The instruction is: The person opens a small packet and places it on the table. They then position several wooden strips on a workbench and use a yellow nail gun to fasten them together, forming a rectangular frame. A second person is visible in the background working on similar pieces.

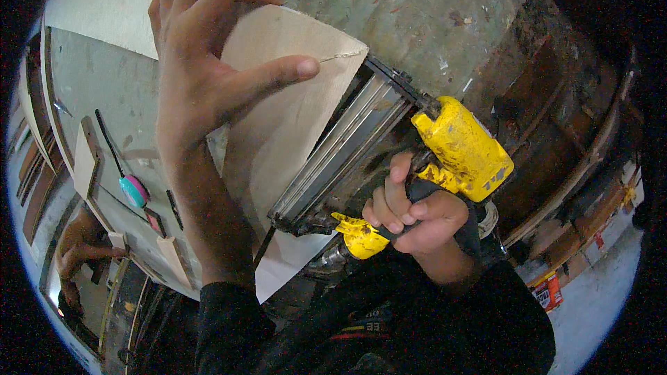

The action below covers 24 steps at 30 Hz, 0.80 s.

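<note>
My left hand (198,62) grips a pale plywood panel (299,38), its fingers bent over the upper edge and its thumb lying across the face near a split corner. My right hand (427,219) is wrapped around the dark handle of a yellow nail gun (469,149), the index finger raised near the trigger. The gun's long metal magazine (340,149) slants down beside the panel's right edge. Up at the panel's corner sits the gun's nose, close to or touching the wood; exact contact cannot be made out. A hose fitting (333,257) shows at the handle's end.
Panel and tools are over a worn grey-green tabletop (403,21). Left of me lie a long pale board (104,14), a teal-and-pink round object (134,191) and wood strips (85,160). Another person's hand (87,253) is at lower left. Scrap boards (583,250) clutter the right.
</note>
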Tool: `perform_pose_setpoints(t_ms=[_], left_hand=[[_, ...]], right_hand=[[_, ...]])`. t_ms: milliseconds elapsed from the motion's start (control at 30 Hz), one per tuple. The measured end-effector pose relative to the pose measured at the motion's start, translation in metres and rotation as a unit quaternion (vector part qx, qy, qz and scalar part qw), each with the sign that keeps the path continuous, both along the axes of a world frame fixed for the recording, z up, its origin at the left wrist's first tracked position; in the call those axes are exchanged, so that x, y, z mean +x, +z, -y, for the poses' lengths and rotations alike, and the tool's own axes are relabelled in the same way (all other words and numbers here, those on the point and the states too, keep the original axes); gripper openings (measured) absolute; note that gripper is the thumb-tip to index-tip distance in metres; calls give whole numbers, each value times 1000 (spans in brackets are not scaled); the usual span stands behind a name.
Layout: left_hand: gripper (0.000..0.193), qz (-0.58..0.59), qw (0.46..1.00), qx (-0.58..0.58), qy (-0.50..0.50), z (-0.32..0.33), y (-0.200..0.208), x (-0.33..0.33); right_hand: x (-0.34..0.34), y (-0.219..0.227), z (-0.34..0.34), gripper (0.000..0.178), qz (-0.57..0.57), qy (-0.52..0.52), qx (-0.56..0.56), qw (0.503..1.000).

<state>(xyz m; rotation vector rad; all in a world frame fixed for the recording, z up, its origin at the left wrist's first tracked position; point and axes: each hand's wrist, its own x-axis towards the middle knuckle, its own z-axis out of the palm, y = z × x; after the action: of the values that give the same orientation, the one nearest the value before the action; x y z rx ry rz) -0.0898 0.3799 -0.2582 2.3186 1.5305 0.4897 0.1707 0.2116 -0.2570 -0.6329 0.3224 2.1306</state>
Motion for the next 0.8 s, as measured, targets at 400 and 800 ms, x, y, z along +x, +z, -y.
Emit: perform_pose_setpoints(t_ms=[400, 800], left_hand=[[64, 0, 999, 32, -5, 1, 4, -1], [79, 17, 999, 32, 9, 7, -2, -10]], right_hand=[[0, 3, 2, 52, 1, -8, 9, 1000], [-3, 2, 3, 53, 0, 5, 18, 1000]])
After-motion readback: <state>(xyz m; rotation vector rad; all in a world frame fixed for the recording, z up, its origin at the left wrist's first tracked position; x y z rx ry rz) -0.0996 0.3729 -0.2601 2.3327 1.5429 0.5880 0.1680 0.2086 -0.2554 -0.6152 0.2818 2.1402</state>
